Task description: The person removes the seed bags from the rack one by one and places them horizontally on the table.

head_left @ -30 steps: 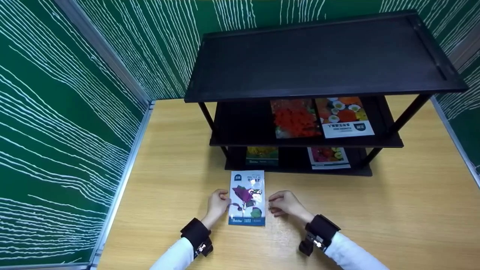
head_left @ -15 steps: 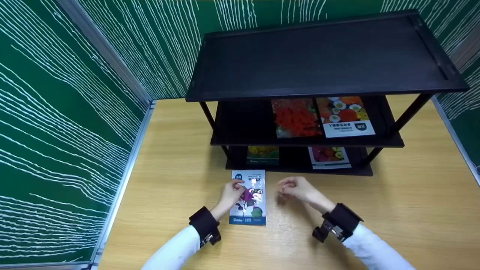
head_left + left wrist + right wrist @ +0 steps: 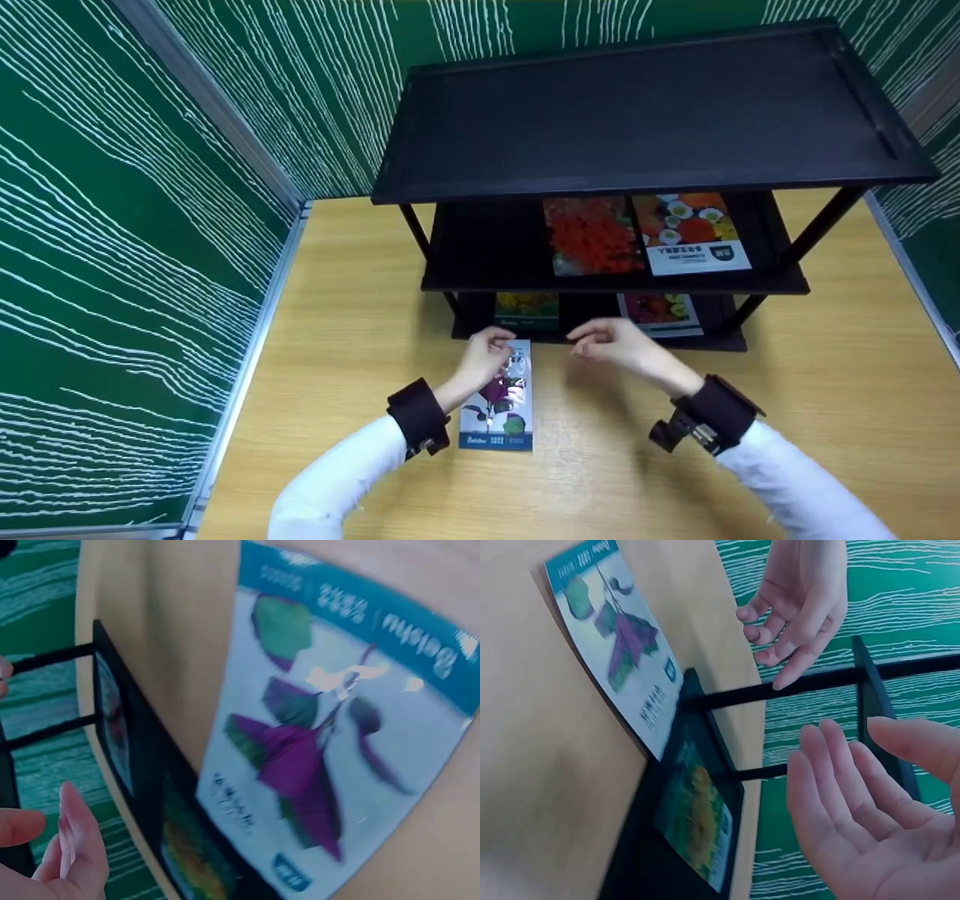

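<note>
A glossy flower seed packet [image 3: 496, 420] with a purple bloom and a blue end band lies flat on the wooden table, its far end at the front edge of the black shelf rack. My left hand [image 3: 484, 361] overlaps that far end in the head view. The right wrist view shows this left hand [image 3: 802, 611] raised apart from the packet, fingers loosely bent around nothing. To the right, my right hand [image 3: 621, 349] hovers before the lower shelf. Its fingers and thumb stand relaxed and apart in the right wrist view, with nothing between them.
The black rack [image 3: 645, 120] has a broad top board above two lower shelves. A red-flower packet [image 3: 592, 238] and an orange-and-white one [image 3: 696, 238] lie on the middle shelf. The bottom shelf bears a yellow packet [image 3: 527, 309] and a pink one [image 3: 652, 309]. Green walls [image 3: 112, 300] surround the table.
Both hands have left the packet's sides, risen and moved forward toward the rack. The right hand has also shifted right. The packet stays in place.
</note>
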`<state>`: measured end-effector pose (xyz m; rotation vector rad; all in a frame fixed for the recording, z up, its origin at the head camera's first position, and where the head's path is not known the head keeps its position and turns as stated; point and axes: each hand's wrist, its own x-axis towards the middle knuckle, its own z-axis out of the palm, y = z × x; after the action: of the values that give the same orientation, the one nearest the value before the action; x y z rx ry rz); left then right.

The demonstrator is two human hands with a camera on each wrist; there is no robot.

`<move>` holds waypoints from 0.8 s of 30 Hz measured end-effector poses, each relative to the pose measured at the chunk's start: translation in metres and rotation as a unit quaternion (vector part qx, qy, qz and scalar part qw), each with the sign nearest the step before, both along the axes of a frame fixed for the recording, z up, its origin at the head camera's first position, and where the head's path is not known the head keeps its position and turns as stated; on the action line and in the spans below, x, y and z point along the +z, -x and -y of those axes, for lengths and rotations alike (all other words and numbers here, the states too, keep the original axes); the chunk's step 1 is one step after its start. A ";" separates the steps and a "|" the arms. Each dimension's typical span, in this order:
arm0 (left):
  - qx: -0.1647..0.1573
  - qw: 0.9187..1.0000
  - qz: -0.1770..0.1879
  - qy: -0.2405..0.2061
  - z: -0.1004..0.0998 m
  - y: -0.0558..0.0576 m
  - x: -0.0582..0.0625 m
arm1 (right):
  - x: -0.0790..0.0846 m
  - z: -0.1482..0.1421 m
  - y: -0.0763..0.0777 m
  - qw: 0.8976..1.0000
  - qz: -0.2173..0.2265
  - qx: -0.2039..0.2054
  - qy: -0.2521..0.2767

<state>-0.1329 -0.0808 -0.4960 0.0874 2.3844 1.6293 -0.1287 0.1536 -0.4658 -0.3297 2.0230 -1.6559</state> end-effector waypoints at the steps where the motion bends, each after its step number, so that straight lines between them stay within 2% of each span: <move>1: -0.004 1.000 -0.006 0.006 -0.002 0.001 0.003 | 0.003 -0.001 0.001 1.000 -0.001 -0.001 -0.003; 7: -0.016 0.998 -0.037 0.039 -0.009 0.008 0.020 | 0.018 -0.010 0.010 1.000 -0.008 0.002 -0.008; 15: -0.023 1.000 0.003 -0.004 -0.016 0.019 0.039 | 0.037 -0.019 0.027 0.999 -0.016 0.016 -0.028; 24: -0.039 0.999 -0.013 -0.027 -0.026 0.037 0.068 | 0.056 -0.032 0.043 0.999 -0.010 0.005 -0.049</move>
<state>-0.1695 -0.0546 -0.4282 0.2090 2.3262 1.6658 -0.1712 0.1851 -0.4098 -0.3240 2.1048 -1.5474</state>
